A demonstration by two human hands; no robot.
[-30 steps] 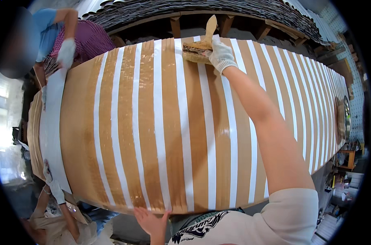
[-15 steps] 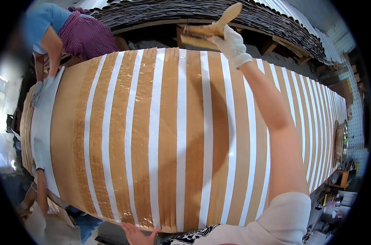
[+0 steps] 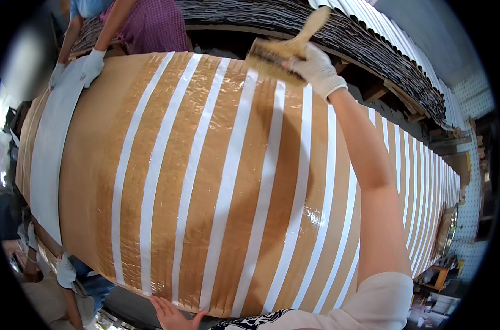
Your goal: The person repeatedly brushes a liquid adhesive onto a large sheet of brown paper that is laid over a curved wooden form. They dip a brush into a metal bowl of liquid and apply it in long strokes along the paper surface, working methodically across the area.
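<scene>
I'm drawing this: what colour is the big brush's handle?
The brush handle is pale yellowish tan, clearest in the head view.

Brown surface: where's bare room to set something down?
Bare: plain band between white sheet and leftmost white stripe; glossy striped stretch between left hand and brush. Crowded: sheet's far end, under a co-worker's gloved hands.

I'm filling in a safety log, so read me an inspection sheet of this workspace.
Surface: long brown surface crossed by white strips; glossy patches toward the left.
Job's things: wide brush at the far edge; bristle contact unclear.
Clutter: assorted items at lower right; round shiny dish at the right end.
Grips: right grip gloved, holding the brush; left grip bare, spread at the near edge.
Cables: nothing seen.
Surroundings: stacked dark sheets beyond the far edge; a co-worker's gloved hands on a pale sheet, left.
</scene>
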